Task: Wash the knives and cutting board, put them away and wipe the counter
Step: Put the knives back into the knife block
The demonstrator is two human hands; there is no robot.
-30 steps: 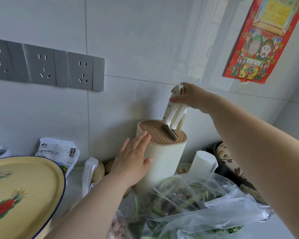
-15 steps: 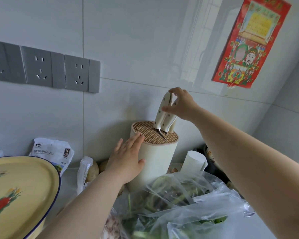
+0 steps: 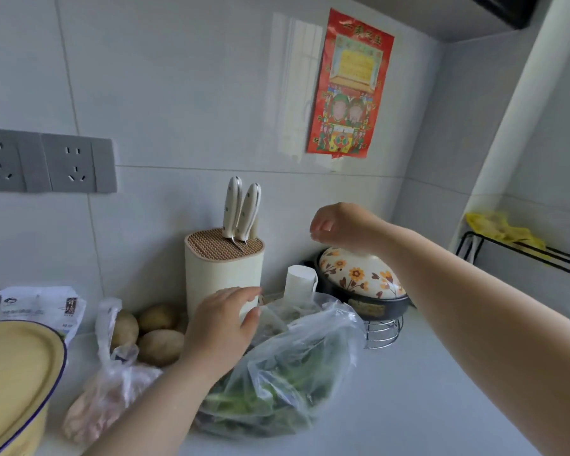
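Note:
A cream knife block [image 3: 223,274] with a ribbed tan top stands against the tiled wall. Two white-handled knives [image 3: 241,209] stick upright out of its top, side by side. My left hand [image 3: 222,327] hovers low in front of the block with relaxed fingers and holds nothing; whether it touches the block is unclear. To the right of the knife handles my right hand [image 3: 339,227] hangs in the air, fingers loosely curled and empty. No cutting board is in view.
A clear bag of greens [image 3: 287,373] lies on the white counter [image 3: 408,399] before the block. Potatoes [image 3: 158,334] and a tied bag sit left, beside a yellow enamel basin [image 3: 17,373]. A floral pot [image 3: 359,281] on a wire stand is right; wall sockets [image 3: 46,162] above.
My right hand has let go of the knife handle and drawn back to the right. My left hand has slid down from the block's side. The view has tilted down and right.

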